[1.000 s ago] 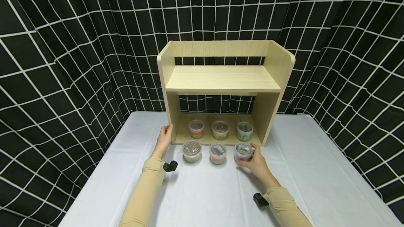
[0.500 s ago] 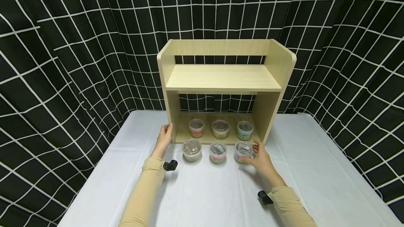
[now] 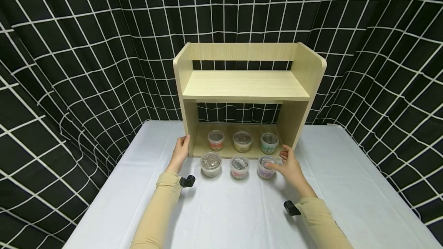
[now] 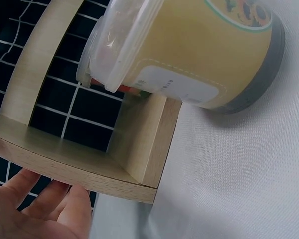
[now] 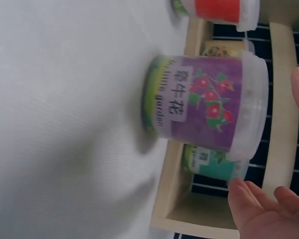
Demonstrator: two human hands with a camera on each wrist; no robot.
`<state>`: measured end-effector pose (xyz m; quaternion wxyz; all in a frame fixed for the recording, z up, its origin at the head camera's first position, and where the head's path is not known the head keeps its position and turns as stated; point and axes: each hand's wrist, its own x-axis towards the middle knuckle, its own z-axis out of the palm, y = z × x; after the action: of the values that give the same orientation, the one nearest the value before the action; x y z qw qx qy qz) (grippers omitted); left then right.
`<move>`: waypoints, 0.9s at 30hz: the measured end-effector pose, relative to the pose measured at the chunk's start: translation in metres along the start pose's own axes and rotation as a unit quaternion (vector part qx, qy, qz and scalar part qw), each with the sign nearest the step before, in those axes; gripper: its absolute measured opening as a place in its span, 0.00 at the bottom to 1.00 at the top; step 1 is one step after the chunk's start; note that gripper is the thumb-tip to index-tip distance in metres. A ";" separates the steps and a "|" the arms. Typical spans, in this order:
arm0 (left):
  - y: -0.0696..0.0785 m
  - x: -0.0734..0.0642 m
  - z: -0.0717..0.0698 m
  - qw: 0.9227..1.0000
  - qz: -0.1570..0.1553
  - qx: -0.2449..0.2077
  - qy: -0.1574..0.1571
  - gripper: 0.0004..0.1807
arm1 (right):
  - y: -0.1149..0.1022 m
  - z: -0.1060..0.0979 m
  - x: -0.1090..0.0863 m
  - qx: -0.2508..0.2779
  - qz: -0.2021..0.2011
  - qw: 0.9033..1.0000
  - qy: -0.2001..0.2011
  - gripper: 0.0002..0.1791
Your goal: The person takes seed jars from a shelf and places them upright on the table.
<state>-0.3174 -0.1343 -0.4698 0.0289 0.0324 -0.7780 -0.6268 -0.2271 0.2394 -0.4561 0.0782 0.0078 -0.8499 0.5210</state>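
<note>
At the shelf's left side, my left hand grips the front edge of the wooden side panel; the left wrist view shows fingers on its outer face. My right hand is by the purple-labelled tub, at the right end of the front row, its thumb overlapping the lid in the head view. From the right wrist, thumb and fingers appear spread and apart from that tub, which stands upright. Left of it come a pink-labelled tub and a larger tub with a yellow label.
On the shelf's bottom board stand a red-labelled tub, a yellow tub and a teal tub, all lidded. The wooden shelf has one upper board. A white cloth covers the table; black gridded curtains hang around it.
The right hand has let go of the purple-labelled tub, its fingers spreading and drawing away toward the shelf's right panel. My left hand stays on the side panel.
</note>
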 end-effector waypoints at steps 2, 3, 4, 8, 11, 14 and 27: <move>0.000 0.000 0.000 1.000 0.000 0.002 0.001 0.39 | -0.002 -0.001 0.002 0.005 0.001 1.000 0.000 0.53; 0.000 0.000 0.000 1.000 0.001 0.005 -0.001 0.39 | -0.002 -0.002 0.002 0.008 0.001 1.000 -0.001 0.53; 0.001 0.000 0.000 1.000 0.000 0.006 -0.002 0.39 | -0.002 -0.002 0.004 0.011 0.001 1.000 -0.003 0.53; 0.001 -0.001 -0.001 1.000 -0.005 0.008 -0.008 0.39 | -0.003 -0.004 0.007 0.019 -0.001 1.000 -0.005 0.54; 0.001 -0.002 -0.001 1.000 -0.007 0.007 -0.011 0.39 | -0.005 -0.006 0.010 0.021 -0.010 1.000 -0.001 0.53; 0.001 -0.002 -0.001 1.000 -0.006 0.009 -0.010 0.39 | -0.007 -0.007 0.013 0.018 -0.017 1.000 0.004 0.53; -0.001 -0.001 0.000 1.000 -0.004 0.001 -0.004 0.38 | -0.019 -0.010 0.030 0.000 -0.004 1.000 0.000 0.54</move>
<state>-0.3168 -0.1342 -0.4704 0.0233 0.0329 -0.7785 -0.6264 -0.2536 0.2416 -0.4305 0.0805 0.0110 -0.8497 0.5210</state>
